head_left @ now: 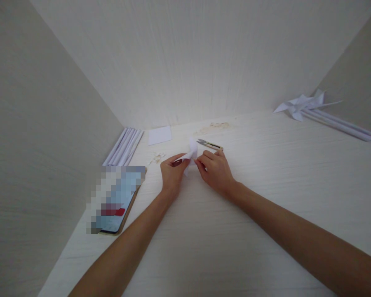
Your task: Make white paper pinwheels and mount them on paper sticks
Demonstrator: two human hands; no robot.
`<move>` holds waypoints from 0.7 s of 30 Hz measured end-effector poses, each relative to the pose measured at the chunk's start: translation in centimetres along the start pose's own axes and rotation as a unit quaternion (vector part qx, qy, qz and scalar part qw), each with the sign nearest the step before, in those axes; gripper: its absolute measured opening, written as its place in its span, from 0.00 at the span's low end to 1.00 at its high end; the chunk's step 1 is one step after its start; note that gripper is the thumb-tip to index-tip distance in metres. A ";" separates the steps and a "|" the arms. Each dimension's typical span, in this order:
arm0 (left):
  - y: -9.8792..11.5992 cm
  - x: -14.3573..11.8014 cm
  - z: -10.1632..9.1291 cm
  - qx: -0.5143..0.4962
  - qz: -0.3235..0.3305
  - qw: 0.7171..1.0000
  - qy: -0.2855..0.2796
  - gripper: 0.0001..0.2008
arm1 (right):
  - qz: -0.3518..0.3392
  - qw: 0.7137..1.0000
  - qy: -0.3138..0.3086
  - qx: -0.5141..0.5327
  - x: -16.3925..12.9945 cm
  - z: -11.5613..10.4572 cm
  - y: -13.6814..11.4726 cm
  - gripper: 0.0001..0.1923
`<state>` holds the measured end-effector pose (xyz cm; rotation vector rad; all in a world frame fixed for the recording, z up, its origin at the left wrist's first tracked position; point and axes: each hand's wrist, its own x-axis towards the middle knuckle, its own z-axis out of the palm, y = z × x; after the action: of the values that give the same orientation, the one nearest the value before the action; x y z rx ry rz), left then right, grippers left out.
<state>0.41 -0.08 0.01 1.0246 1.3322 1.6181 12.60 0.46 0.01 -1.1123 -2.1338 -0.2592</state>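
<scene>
One phone (117, 198), one snips (209, 144), one pinwheel (299, 105), one flat paper square (160, 135).

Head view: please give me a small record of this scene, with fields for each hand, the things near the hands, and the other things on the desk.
left hand: pinches the paper from the left
right hand: grips the paper's right side
snips: lie on the desk just behind the right hand; contact unclear
desk: pale wood grain, walled on three sides
phone: front left, screen blurred
paper tubes: bundle by the left wall
paper square: flat, at the back
pinwheel: far right, with long paper sticks
scraps: small bits beside the left hand
</scene>
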 end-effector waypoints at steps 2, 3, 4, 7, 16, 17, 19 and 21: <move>0.1 0.0 0.0 -0.001 -0.002 1.000 -0.002 0.09 | -0.004 1.000 0.002 -0.012 0.1 -0.1 -0.1 0.12; 0.1 0.0 0.1 -0.001 -0.002 1.000 -0.003 0.09 | -0.006 1.000 0.002 -0.016 0.1 -0.1 -0.1 0.12; 0.1 0.0 0.1 -0.001 -0.002 1.000 -0.004 0.09 | -0.007 1.000 0.001 -0.020 0.1 -0.1 -0.1 0.12; 0.1 -0.1 0.0 0.002 -0.005 1.000 -0.004 0.09 | -0.010 1.000 -0.009 -0.027 0.1 -0.1 -0.1 0.13; 0.0 0.1 0.0 0.020 -0.008 1.000 0.006 0.09 | -0.025 0.999 -0.023 -0.028 0.1 0.0 0.0 0.13; 0.0 0.1 0.1 0.020 -0.006 1.000 0.005 0.09 | -0.026 0.999 -0.024 -0.028 0.1 0.0 0.0 0.13; 0.1 0.0 0.1 0.014 -0.002 1.000 0.012 0.09 | -0.029 0.999 -0.022 -0.032 0.1 0.0 0.0 0.14; 0.2 0.0 0.2 0.012 0.001 1.000 0.027 0.10 | -0.031 0.999 -0.016 -0.039 0.1 0.0 0.0 0.14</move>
<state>0.56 -0.10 0.24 1.0026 1.3894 1.6450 12.57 0.54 0.07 -1.1010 -2.2048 -0.3580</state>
